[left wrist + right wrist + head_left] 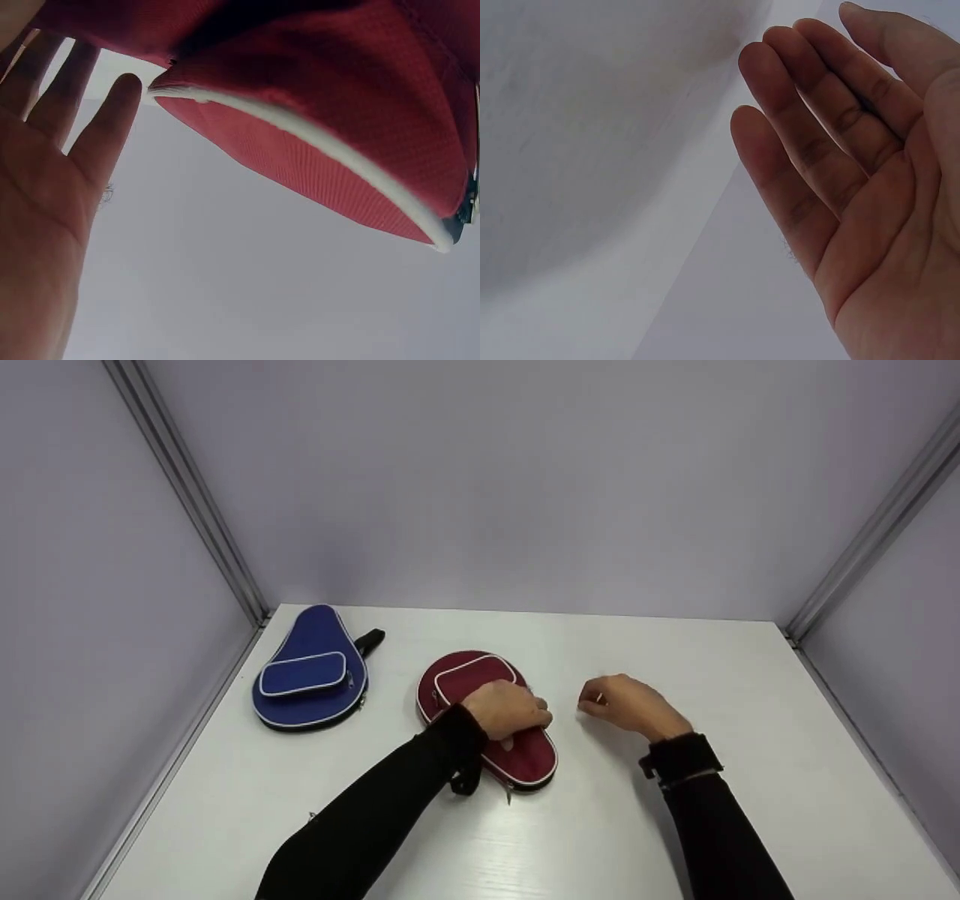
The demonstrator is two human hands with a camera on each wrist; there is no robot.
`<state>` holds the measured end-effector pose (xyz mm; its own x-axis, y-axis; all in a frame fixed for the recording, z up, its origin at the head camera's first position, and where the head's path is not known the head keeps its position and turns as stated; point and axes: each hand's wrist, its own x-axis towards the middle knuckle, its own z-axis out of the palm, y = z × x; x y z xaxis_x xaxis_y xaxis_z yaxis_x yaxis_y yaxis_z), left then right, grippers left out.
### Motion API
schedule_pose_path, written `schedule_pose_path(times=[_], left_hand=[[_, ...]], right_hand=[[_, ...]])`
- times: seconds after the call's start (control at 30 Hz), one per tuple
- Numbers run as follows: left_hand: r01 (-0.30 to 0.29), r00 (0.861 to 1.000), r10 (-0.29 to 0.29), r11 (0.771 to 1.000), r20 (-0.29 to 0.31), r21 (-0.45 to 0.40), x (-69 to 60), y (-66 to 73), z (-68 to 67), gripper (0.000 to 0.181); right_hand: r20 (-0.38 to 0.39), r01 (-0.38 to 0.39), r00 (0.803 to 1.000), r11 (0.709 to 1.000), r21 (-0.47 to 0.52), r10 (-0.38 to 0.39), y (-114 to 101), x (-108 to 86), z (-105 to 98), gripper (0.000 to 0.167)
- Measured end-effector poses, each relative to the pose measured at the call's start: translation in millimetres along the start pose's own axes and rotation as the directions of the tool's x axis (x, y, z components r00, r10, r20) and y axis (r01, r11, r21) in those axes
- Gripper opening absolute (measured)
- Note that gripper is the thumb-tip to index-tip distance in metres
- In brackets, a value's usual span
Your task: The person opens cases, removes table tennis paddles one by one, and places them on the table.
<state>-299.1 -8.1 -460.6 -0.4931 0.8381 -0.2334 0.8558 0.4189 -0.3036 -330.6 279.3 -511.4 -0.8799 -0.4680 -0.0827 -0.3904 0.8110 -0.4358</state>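
A dark red table tennis paddle case (469, 679) with white piping lies on the white table, its round end away from me and its narrow end towards me. My left hand (504, 710) is over its middle and grips it there, fingers bent at its right side and thumb against its top. In the left wrist view, the case's front pocket (315, 142) hangs beside the palm, and part of the fingers is hidden. My right hand (628, 705) hovers to the right of the case, holding nothing, its fingers loosely bent.
A blue paddle case (311, 637) with white piping and a black strap (370, 641) lies at the table's left back. Grey-white panels (517, 495) enclose the table (720, 675) at the back and both sides. A zipper pull (509, 795) hangs by the red case's narrow end.
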Motion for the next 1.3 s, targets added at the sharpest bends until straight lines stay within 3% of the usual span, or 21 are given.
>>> schedule_pose_path(times=[0.1, 0.17, 0.3, 0.33, 0.4, 0.6, 0.77, 0.97, 1.13, 1.3], left_hand=[[-0.029, 1.000, 0.029, 1.000, -0.012, -0.003, 0.3, -2.8, 3.4, 0.063], [-0.055, 0.997, 0.055, 0.998, -0.061, -0.005, 9.7, -9.4, 22.4, 0.066], [-0.104, 0.986, 0.102, 0.995, -0.133, -0.008, 7.0, -13.7, 29.3, 0.066], [-0.114, 0.982, 0.112, 0.993, -0.153, -0.003, 6.0, -14.4, 30.7, 0.066], [-0.131, 0.977, 0.131, 0.991, -0.166, 0.011, -5.6, -11.6, 17.5, 0.063], [-0.171, 0.937, 0.183, 0.983, -0.299, 0.063, -8.1, -15.3, 29.4, 0.057], [-0.176, 0.903, 0.171, 0.984, -0.395, 0.023, -11.9, -19.6, 41.6, 0.051], [-0.169, 0.877, 0.147, 0.986, -0.458, -0.006, -15.7, -23.8, 49.9, 0.049], [-0.164, 0.864, 0.143, 0.986, -0.482, -0.002, -18.6, -26.1, 50.6, 0.053], [-0.158, 0.840, 0.124, 0.987, -0.529, -0.020, -23.1, -29.8, 49.8, 0.049]], right_hand=[[0.005, -0.024, 1.000, 1.000, -0.003, 0.024, -17.5, -6.7, -7.1, 0.016], [0.000, -0.028, 1.000, 1.000, -0.013, 0.028, -22.6, -8.5, -8.3, 0.016], [-0.009, -0.031, 0.999, 0.999, -0.028, 0.031, -25.2, -9.0, -8.5, 0.016], [-0.013, -0.028, 1.000, 0.999, -0.027, 0.028, -24.5, -8.6, -8.0, 0.016], [-0.019, -0.021, 1.000, 0.999, -0.025, 0.021, -22.9, -8.3, -7.6, 0.016], [-0.030, 0.003, 1.000, 1.000, -0.024, -0.004, -18.8, -8.2, -6.3, 0.016], [-0.055, 0.032, 0.998, 0.999, -0.006, -0.032, -19.2, -7.6, -3.9, 0.017], [-0.116, 0.176, 0.978, 0.984, -0.009, -0.176, -23.3, -5.4, -0.7, 0.025], [-0.039, 0.295, 0.954, 0.955, -0.031, -0.296, -30.0, -1.5, 5.2, 0.033], [0.013, 0.294, 0.956, 0.954, -0.061, -0.293, -35.3, -1.0, 9.6, 0.038]])
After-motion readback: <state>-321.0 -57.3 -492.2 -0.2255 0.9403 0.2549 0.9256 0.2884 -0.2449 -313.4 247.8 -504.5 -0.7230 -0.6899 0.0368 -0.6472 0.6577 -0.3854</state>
